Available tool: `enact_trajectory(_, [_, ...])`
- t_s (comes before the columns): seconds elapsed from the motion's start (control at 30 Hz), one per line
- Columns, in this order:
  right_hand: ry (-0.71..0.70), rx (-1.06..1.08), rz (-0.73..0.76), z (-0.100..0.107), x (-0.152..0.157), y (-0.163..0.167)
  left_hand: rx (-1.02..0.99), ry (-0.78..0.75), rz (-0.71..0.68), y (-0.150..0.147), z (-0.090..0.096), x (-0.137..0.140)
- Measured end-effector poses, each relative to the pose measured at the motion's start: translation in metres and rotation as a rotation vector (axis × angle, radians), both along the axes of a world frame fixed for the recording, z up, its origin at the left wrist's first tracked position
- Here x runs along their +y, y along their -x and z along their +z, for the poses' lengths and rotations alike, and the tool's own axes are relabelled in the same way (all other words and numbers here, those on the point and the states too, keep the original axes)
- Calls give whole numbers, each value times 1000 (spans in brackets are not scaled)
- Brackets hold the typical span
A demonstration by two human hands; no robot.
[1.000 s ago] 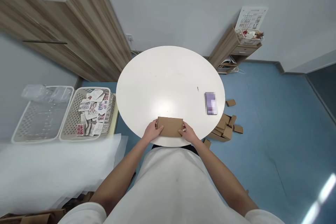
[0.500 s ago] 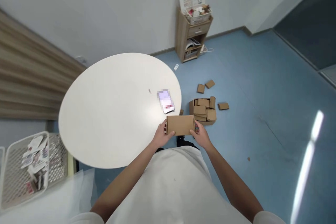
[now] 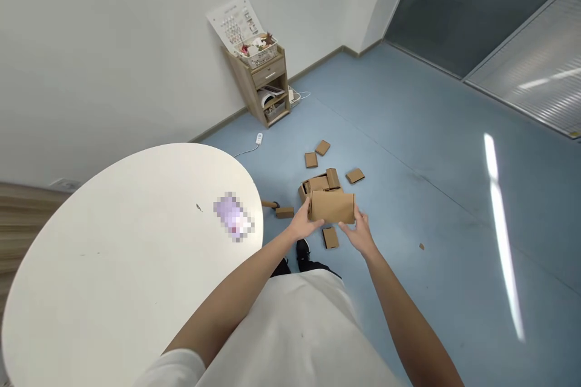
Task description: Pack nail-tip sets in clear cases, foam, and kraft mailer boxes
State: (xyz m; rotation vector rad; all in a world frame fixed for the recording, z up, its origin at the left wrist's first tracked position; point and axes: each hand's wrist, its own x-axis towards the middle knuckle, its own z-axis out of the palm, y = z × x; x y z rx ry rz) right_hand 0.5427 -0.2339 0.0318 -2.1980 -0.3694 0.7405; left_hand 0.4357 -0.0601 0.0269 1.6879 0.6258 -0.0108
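In the head view, the person holds a small closed brown cardboard box (image 3: 331,207) out in front of the body, off to the right of the round white bench (image 3: 113,254) and above the blue floor (image 3: 431,193). It hangs in the air right over a heap of similar brown cardboard boxes (image 3: 320,183) on the floor, so it appears to be held level between the two hands for carrying rather than resting on anything. The left hand (image 3: 303,227) grips the box's left end, its fingers (image 3: 313,225) curled under the lower edge and closed against the cardboard. The right hand (image 3: 361,233) sits at the lower right corner, with its fingers half open and only loosely touching the box; whether they press firmly cannot be told. More flat brown boxes lie scattered near the heap. A blurred purple card (image 3: 232,224) lies near the bench's right edge, well apart from the hands, and a small wooden cabinet (image 3: 265,84) stands against the far wall.
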Motion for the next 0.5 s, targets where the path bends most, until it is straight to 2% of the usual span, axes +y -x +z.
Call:
enact_trajectory(0.1, [-41,-3,103,7,5,-2,4,-166,-49,-11,7,1])
enact_trajectory(0.17, [-56,73,220,7,7,5,32,-217,-68,-3,8,1])
enact_trajectory(0.33, [-85,320,409,-11,15,38,106,-225,-24,55,1,0])
enact_trajectory(0.43, [-59,504,492,-23,26,58,180,-173,78,95,-3,-1])
enact_trajectory(0.5, [-41,553,571,-27,36,69,207,-140,166,119,-2,-2])
